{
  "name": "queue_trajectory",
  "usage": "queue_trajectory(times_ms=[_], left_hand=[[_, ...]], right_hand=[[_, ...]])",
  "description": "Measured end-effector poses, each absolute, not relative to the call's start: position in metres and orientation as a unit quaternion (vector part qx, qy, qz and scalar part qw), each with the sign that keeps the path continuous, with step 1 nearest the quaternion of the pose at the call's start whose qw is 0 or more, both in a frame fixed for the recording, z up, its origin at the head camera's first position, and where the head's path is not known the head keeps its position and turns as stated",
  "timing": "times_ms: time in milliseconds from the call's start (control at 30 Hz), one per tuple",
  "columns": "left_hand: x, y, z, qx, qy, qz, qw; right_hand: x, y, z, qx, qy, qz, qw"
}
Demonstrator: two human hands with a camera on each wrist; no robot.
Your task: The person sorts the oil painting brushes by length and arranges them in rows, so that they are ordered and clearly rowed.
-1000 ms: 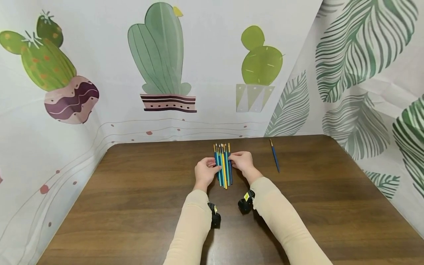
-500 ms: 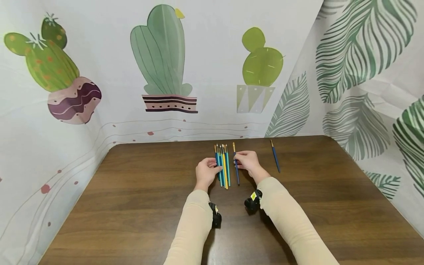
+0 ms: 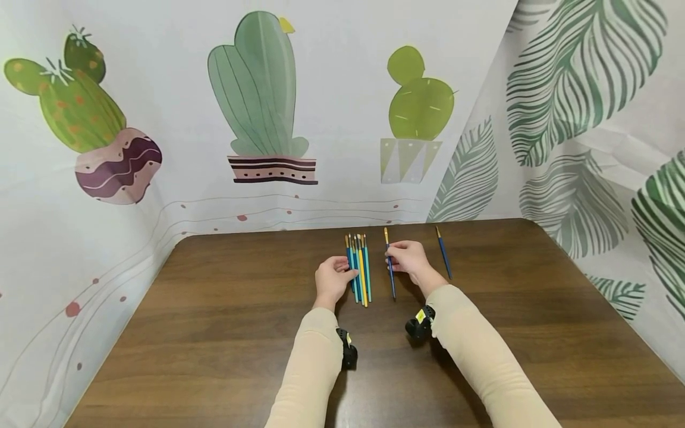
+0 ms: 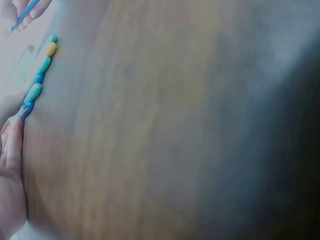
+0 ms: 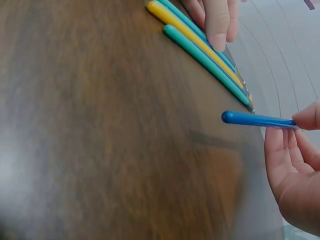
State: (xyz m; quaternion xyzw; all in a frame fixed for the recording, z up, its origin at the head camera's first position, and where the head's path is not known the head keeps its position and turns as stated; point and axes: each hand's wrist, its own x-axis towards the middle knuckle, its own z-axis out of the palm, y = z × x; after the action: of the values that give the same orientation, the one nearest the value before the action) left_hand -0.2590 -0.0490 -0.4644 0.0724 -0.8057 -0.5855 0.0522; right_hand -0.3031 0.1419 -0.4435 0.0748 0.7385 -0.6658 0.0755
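Shifted rightward from the earlier frame, your right hand [image 3: 409,257] pinches a blue brush [image 3: 393,287] between thumb and fingers, apart from the bunch of brushes [image 3: 366,279]. Your left hand [image 3: 330,279] rests its thumb over that bunch; whether it grips them, the views cannot tell. Farther right, a second blue brush [image 3: 445,257] lies alone on the brown table [image 3: 241,333]. Parting brushes appears the step in hand; next calls for a steady pinch, then gentle lowering.
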Motion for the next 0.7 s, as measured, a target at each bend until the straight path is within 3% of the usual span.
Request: queue_trajectory(times_ms=[400, 700], left_hand=[[-0.264, -0.049, -0.471, 0.068, -0.806, -0.585, 0.06], [-0.263, -0.048, -0.47, 0.071, -0.807, -0.584, 0.057]], right_hand=[[-0.299, 0.157, -0.443, 0.015, 0.751, -0.653, 0.096], [-0.295, 0.163, -0.443, 0.044, 0.751, -0.652, 0.1]])
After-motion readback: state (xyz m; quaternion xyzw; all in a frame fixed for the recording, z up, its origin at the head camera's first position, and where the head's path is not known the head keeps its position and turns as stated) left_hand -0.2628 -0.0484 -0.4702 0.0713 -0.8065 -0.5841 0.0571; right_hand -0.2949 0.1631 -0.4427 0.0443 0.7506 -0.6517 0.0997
